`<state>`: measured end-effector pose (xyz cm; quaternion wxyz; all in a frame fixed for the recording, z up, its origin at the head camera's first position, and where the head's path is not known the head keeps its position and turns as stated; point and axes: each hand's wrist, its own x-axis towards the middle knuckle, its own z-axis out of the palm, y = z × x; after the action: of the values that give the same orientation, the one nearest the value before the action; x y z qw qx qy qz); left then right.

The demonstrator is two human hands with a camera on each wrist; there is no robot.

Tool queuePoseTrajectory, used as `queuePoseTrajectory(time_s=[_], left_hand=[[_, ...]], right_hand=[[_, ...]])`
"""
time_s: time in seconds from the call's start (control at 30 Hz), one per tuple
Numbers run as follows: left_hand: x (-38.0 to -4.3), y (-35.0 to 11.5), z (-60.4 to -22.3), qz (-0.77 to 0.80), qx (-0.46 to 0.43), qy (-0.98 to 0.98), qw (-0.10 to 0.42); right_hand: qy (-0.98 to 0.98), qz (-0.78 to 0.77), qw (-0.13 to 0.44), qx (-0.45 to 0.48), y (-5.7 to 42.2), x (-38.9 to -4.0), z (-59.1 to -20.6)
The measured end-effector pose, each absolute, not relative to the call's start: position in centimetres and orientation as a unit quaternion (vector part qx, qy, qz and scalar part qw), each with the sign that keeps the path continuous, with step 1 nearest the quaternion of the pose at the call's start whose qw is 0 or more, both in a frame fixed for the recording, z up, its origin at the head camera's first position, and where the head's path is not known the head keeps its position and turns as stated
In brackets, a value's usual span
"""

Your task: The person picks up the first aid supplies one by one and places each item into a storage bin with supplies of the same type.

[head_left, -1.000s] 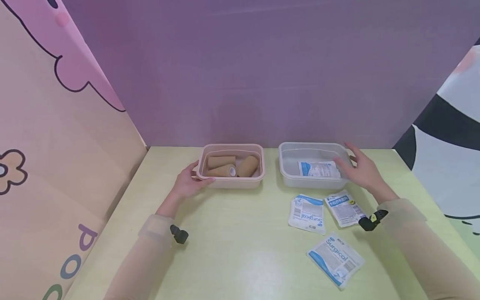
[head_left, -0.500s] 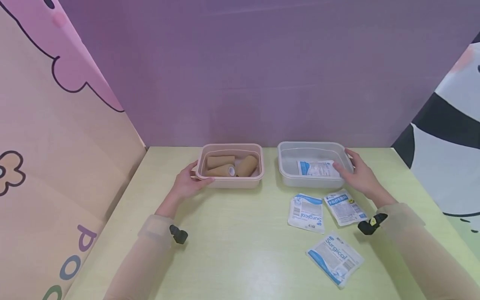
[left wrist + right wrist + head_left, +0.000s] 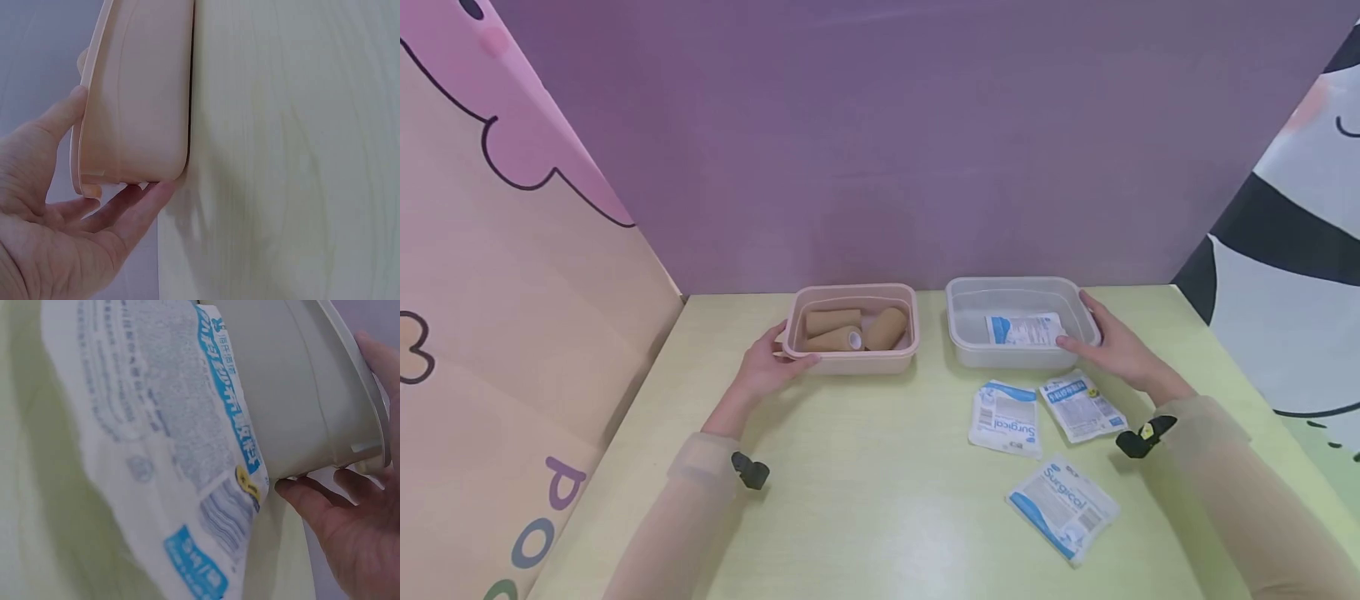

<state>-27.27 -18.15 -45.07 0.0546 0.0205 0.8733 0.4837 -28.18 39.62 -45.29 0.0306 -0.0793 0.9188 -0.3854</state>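
Note:
A pink plastic box (image 3: 868, 365) stands at the back of the table, holding several tan, roll-shaped items (image 3: 833, 322). My left hand (image 3: 766, 365) grips its left end; in the left wrist view the thumb presses the rim and the fingers (image 3: 147, 209) curve around the end wall. To the right is a pale grey plastic box (image 3: 1015, 359) with a blue-and-white packet (image 3: 1024, 330) inside. My right hand (image 3: 1116, 350) holds that box's right end, thumb on the front rim. In the right wrist view, the fingers (image 3: 306, 497) touch its end wall.
On the table in front of the grey box lie a packet marked "Surgical" (image 3: 1004, 418), another flat packet (image 3: 1082, 407), and a larger "Surgical" packet (image 3: 1063, 509) nearer the front. A purple wall (image 3: 865, 150) rises right behind both boxes.
My right hand has come down onto the grey box's right end and taken hold of it. The left hand keeps its grip on the pink box. The head view has shifted slightly.

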Motion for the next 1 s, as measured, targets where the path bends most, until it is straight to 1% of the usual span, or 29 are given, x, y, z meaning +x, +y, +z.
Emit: queuePoseTrajectory(time_s=[0.13,0.23,0.3,0.4,0.5,0.57,0.63,0.73,0.8,0.93,1.0], left_hand=[[-27.3,-18.2,-45.0,0.491,0.021,0.869,0.061],[-27.0,-18.1,-44.5,0.474,0.024,0.879,0.046],[-26.6,-17.7,-43.8,0.445,0.029,0.895,0.020],[-26.0,-16.4,-42.7,0.400,0.054,0.914,-0.036],[-25.6,-14.8,-41.7,0.373,0.109,0.916,-0.094],[-25.2,-13.7,-41.0,0.370,0.143,0.910,-0.119],[-24.9,-12.5,-40.4,0.370,0.162,0.907,-0.123],[-24.4,-10.9,-39.6,0.373,0.175,0.904,-0.111],[-24.5,-9.7,-39.2,0.364,0.191,0.905,-0.110],[-24.8,-7.4,-38.4,0.351,0.243,0.896,-0.122],[-24.8,-6.4,-38.1,0.353,0.258,0.892,-0.112]], right_hand=[[0.920,-0.382,0.035,-0.082,39.8,-28.5,-45.1],[0.921,-0.377,0.043,-0.082,39.8,-28.6,-44.9],[0.922,-0.376,0.047,-0.083,39.8,-28.7,-44.9],[0.924,-0.370,0.053,-0.077,39.9,-28.6,-44.8],[0.926,-0.365,0.059,-0.073,40.0,-28.6,-44.8],[0.928,-0.361,0.061,-0.072,40.0,-28.5,-44.8],[0.929,-0.357,0.061,-0.072,40.1,-28.6,-44.8],[0.931,-0.352,0.062,-0.069,40.1,-28.6,-44.7],[0.932,-0.351,0.063,-0.068,40.2,-28.6,-44.6],[0.931,-0.351,0.067,-0.073,40.2,-28.6,-44.4],[0.929,-0.355,0.067,-0.077,40.1,-28.5,-44.4]])
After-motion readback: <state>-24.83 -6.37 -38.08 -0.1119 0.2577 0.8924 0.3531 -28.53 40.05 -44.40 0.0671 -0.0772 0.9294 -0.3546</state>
